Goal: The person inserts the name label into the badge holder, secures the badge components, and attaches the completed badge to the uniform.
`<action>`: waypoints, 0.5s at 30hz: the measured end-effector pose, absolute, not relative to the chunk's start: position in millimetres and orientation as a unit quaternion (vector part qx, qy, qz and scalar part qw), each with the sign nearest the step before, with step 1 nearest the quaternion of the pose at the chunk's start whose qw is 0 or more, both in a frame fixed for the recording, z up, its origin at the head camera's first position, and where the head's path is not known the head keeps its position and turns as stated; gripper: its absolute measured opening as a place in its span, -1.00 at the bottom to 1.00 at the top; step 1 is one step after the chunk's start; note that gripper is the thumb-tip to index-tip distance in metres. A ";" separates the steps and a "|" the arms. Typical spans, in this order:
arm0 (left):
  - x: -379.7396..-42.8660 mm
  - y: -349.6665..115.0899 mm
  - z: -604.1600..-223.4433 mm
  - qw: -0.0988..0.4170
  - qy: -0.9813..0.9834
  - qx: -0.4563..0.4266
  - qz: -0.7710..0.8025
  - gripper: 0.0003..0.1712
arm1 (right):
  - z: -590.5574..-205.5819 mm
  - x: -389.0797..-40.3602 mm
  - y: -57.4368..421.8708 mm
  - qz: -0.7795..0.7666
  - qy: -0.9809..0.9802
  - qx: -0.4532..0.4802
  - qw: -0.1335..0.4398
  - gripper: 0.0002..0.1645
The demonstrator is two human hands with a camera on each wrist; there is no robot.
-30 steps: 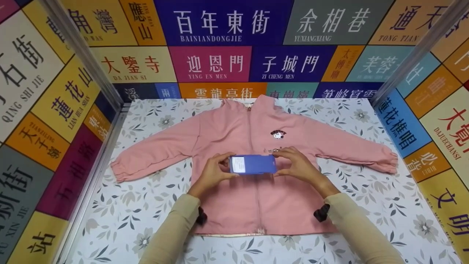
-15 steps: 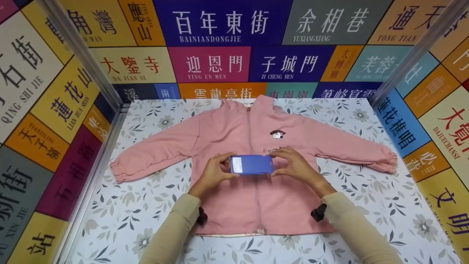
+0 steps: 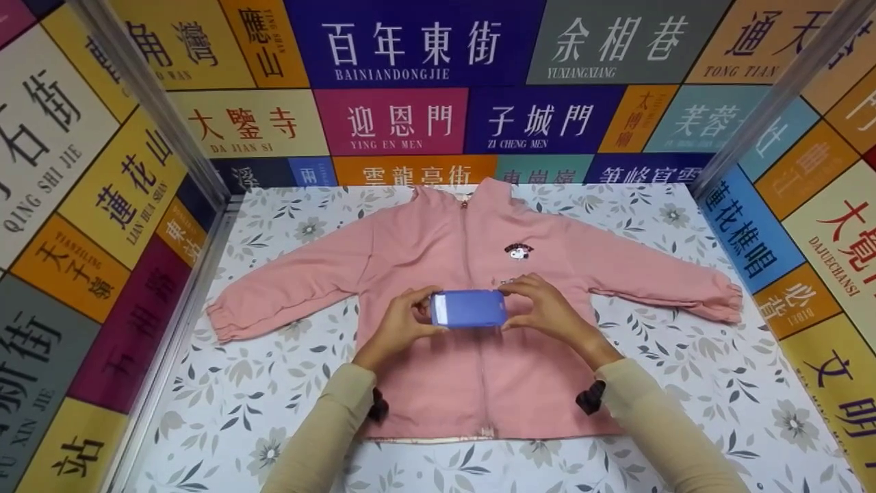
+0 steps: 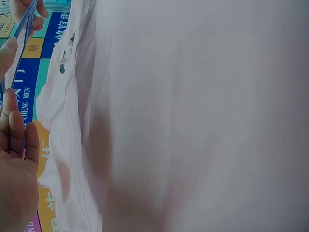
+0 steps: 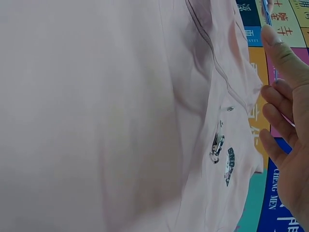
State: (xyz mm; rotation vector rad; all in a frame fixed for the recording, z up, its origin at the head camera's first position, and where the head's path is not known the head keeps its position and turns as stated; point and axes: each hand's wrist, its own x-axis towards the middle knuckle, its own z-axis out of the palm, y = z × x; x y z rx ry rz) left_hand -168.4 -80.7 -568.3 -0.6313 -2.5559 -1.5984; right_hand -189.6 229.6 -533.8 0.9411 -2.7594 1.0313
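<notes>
A flat blue case (image 3: 472, 308) with a white strip at its left end is held level above a pink zip jacket (image 3: 424, 383). My left hand (image 3: 404, 320) pinches its left end between thumb and fingers. At the right end, my right hand (image 3: 547, 311) holds it the same way, thumb below and fingers above. The left wrist view catches the case edge-on, thin and blue-rimmed (image 4: 30, 19), beside the left thumb. In the right wrist view, only a sliver of it shows past the right thumb (image 5: 277, 43).
The jacket lies spread face up, sleeves (image 3: 657, 270) out to both sides, zip closed, with a small printed badge (image 3: 518, 251) on the chest. Under it is a white leaf-patterned table cover (image 3: 233, 411). Colourful sign-printed walls (image 3: 404, 51) enclose the back and sides.
My right hand has shifted slightly left with the case's right part. The case now looks shorter, and its white label shows as a narrower strip. The left hand stays nearly still.
</notes>
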 end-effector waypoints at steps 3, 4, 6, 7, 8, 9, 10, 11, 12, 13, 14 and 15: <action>-167.8 -80.5 -568.7 0.029 -0.831 -0.201 -0.519 -0.15 | -534.0 -189.6 228.3 0.332 -0.892 0.304 0.028 -0.12; -167.6 -80.5 -568.7 0.028 -0.830 -0.199 -0.520 -0.15 | -534.1 -189.7 227.9 0.333 -0.893 0.303 0.028 -0.12; -167.5 -80.4 -568.5 0.025 -0.828 -0.198 -0.524 -0.16 | -534.1 -189.8 227.3 0.334 -0.893 0.300 0.026 -0.11; -167.4 -80.3 -568.4 0.025 -0.828 -0.198 -0.524 -0.16 | -534.1 -189.7 227.1 0.335 -0.893 0.299 0.025 -0.11; -167.4 -80.2 -568.4 0.024 -0.828 -0.197 -0.525 -0.15 | -534.2 -189.6 227.0 0.335 -0.894 0.297 0.024 -0.11; -167.4 -79.9 -568.2 0.024 -0.828 -0.197 -0.525 -0.15 | -534.3 -189.5 226.9 0.336 -0.894 0.295 0.023 -0.11; -167.4 -79.6 -568.2 0.024 -0.828 -0.195 -0.525 -0.16 | -534.4 -189.4 226.7 0.337 -0.895 0.293 0.022 -0.11; -167.2 -79.2 -568.0 0.025 -0.828 -0.194 -0.525 -0.16 | -534.4 -189.2 226.4 0.338 -0.895 0.291 0.023 -0.11; -167.1 -78.7 -567.9 0.024 -0.828 -0.194 -0.525 -0.15 | -534.4 -189.0 225.9 0.340 -0.894 0.290 0.023 -0.11; -166.9 -78.1 -567.8 0.022 -0.829 -0.193 -0.525 -0.15 | -534.3 -188.6 225.2 0.340 -0.895 0.289 0.022 -0.11; -166.7 -77.6 -567.8 0.021 -0.829 -0.193 -0.524 -0.15 | -534.2 -188.4 224.4 0.340 -0.894 0.290 0.023 -0.12; -166.5 -76.9 -567.6 0.020 -0.830 -0.193 -0.524 -0.15 | -533.9 -188.1 223.5 0.341 -0.894 0.289 0.021 -0.12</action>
